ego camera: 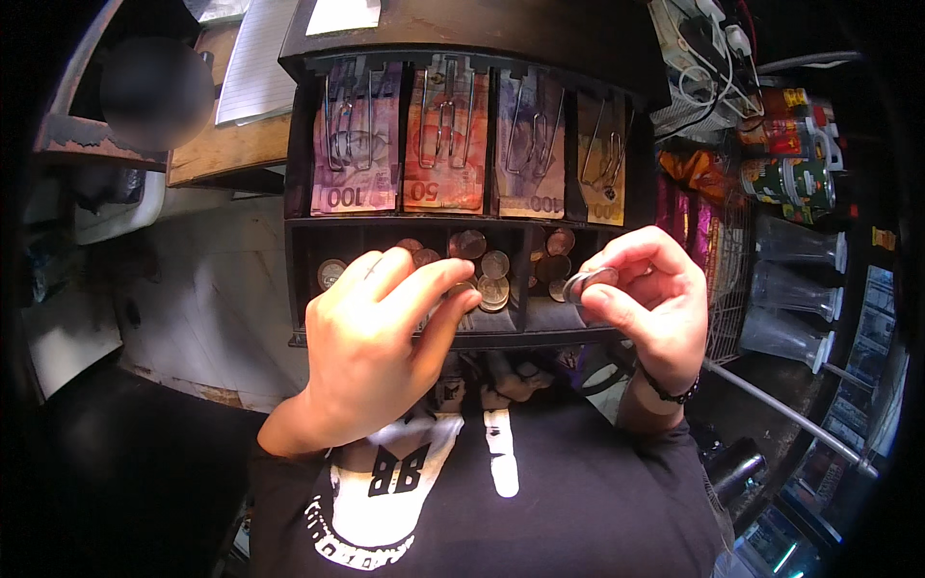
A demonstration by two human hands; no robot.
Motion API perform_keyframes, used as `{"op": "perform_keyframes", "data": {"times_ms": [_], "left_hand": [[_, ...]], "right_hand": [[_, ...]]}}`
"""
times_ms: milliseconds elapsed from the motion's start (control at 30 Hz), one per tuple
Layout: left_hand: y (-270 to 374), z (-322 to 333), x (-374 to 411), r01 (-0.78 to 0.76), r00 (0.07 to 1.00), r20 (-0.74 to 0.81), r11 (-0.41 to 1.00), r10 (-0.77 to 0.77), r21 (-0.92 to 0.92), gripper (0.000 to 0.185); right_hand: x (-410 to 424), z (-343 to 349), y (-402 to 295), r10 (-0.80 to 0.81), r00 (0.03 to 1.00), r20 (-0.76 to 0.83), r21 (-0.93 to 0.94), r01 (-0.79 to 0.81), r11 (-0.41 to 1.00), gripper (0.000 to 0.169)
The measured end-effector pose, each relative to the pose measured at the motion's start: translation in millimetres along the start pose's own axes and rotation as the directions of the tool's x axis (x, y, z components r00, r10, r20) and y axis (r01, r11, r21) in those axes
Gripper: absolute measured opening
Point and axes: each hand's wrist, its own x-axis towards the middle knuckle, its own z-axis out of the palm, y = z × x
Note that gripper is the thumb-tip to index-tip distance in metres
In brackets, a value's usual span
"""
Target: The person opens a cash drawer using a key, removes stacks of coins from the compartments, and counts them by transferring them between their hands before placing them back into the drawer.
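A black cash drawer (298, 238) lies pulled out in front of me. My left hand (376, 332) is over its coin compartments, thumb and forefinger close together. A coin (461, 288) shows between those fingertips; whether it is pinched or lies below, I cannot tell. Just right of them is a pile of silver coins (494, 289), and copper-coloured coins (471, 244) lie behind it. My right hand (650, 296) pinches a small stack of coins (589, 282) above the right coin compartment. More coins (555, 267) lie in that compartment, partly hidden by this hand.
Behind the coins, wire clips hold purple (354, 188), red (444, 180), lilac (530, 191) and yellow banknotes (605, 206). Lined paper (253, 65) rests on a wooden surface (231, 152) at left. To the right are clear plastic containers (795, 289), tins (802, 180) and tangled cables (708, 72).
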Motion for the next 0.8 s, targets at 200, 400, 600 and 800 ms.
{"op": "perform_keyframes", "data": {"times_ms": [200, 400, 600, 800], "left_hand": [[9.9, 11.3, 8.6, -0.052, 0.997, 0.069, 0.938, 0.03, 0.342, 0.026], [11.6, 25.6, 18.2, -0.122, 0.978, 0.21, 0.809, -0.002, 0.575, 0.017], [12.9, 25.7, 21.1, -0.164, 0.984, 0.146, 0.852, 0.104, 0.497, 0.012], [26.1, 17.7, 14.4, -0.196, 0.981, 0.051, 0.946, 0.189, 0.258, 0.016]], "right_hand": [[-1.5, -3.1, 22.2, -0.417, 0.903, 0.105, -0.732, 0.354, 0.582, 0.027], [-2.4, -9.9, 17.8, -0.45, 0.883, 0.138, -0.786, 0.373, 0.493, 0.028], [-4.2, -29.1, 11.9, -0.673, 0.734, -0.088, -0.738, 0.406, 0.539, 0.019], [-5.2, -25.5, 18.6, -0.649, 0.756, -0.087, -0.68, 0.431, 0.593, 0.02]]}}
